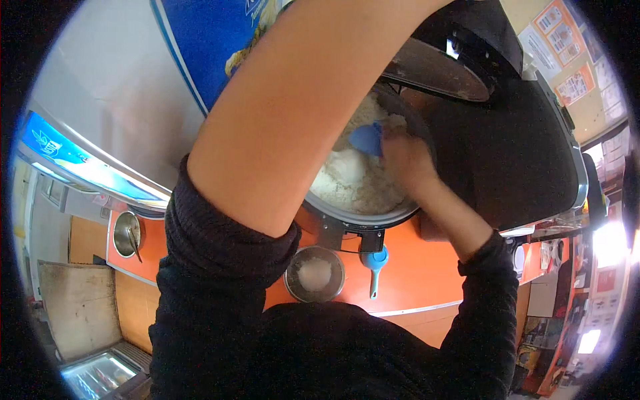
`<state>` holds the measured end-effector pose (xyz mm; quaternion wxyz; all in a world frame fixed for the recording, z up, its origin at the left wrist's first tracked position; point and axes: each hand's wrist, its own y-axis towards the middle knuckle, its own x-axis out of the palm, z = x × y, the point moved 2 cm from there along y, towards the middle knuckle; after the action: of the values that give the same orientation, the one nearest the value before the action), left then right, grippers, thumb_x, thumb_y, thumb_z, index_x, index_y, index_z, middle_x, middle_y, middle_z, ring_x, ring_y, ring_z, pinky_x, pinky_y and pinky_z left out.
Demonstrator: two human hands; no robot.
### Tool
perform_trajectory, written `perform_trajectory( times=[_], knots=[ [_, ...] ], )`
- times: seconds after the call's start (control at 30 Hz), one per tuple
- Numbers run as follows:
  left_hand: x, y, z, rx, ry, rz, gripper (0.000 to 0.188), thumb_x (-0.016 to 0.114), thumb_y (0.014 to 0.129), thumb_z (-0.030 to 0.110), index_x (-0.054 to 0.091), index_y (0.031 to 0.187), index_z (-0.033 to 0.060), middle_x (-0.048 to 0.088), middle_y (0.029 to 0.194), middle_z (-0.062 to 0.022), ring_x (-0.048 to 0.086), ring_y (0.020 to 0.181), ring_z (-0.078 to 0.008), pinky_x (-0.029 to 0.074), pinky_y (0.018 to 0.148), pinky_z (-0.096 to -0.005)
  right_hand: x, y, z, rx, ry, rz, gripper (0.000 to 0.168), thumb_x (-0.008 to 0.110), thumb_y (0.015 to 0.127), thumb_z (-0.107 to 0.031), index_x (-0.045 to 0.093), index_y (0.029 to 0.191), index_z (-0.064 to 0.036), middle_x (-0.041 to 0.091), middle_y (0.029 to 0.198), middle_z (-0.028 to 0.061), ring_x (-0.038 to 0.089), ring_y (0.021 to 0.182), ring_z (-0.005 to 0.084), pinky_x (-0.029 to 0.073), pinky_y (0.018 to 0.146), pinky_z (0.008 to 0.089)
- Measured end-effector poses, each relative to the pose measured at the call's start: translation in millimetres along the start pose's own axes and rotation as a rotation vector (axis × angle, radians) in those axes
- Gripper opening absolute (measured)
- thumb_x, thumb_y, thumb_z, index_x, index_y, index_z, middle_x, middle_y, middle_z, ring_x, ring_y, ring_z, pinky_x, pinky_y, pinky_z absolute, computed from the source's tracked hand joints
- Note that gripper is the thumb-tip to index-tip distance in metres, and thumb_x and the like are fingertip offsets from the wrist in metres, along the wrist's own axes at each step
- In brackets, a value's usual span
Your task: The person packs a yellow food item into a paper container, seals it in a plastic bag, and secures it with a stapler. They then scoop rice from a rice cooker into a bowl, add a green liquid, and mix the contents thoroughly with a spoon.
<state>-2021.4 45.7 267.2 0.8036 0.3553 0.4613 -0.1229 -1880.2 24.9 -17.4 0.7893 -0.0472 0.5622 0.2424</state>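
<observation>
My right hand (407, 162) grips a blue scoop or paddle (367, 139), with its blade over the white, grainy food (345, 185), which looks like rice. The hand is blurred, and it hides the tool's handle. That food sits in a large round pot (360, 219) with a front latch, apparently an electric rice cooker. Its hinged lid (440, 75) stands raised above the pot. My left forearm (300, 110) crosses over the cooker's left side towards the lid, and the left hand is out of view past the top edge.
On the orange counter (410, 270) in front of the cooker are a steel bowl (315, 272) with white contents and a light-blue long-handled utensil (374, 270). Farther left stands another steel bowl (125, 234) with a spoon. A white appliance with a blue panel (125, 100) borders the left.
</observation>
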Motion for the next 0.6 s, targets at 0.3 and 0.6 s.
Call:
perform_trajectory(
  times=[0.3,0.6],
  knots=[
    [-1.9,-17.5,2.7,-0.068,-0.097,-0.007,0.035,0.039,0.097,0.015,0.061,0.117,-0.0023,0.059,0.122,-0.0221,0.059,0.105,-0.0285,0.043,0.097,-0.0402,-9.1,6.0,14.3,-0.175,0.363,-0.247,0.064,0.071,0.069,-0.028,0.053,0.123,0.002,0.066,0.094,0.0249,0.065,0.093,0.0383,0.052,0.083,0.0434],
    [2.1,-23.1,5.5,-0.093,-0.143,0.046,0.036,0.038,0.097,0.018,0.061,0.118,-0.0014,0.058,0.123,-0.0223,0.059,0.106,-0.0285,0.042,0.098,-0.0407,11.0,43.8,5.8,-0.249,0.289,-0.510,0.057,0.071,0.066,-0.037,0.062,0.109,-0.001,0.066,0.097,0.0235,0.064,0.094,0.0376,0.049,0.084,0.0456]
  ],
)
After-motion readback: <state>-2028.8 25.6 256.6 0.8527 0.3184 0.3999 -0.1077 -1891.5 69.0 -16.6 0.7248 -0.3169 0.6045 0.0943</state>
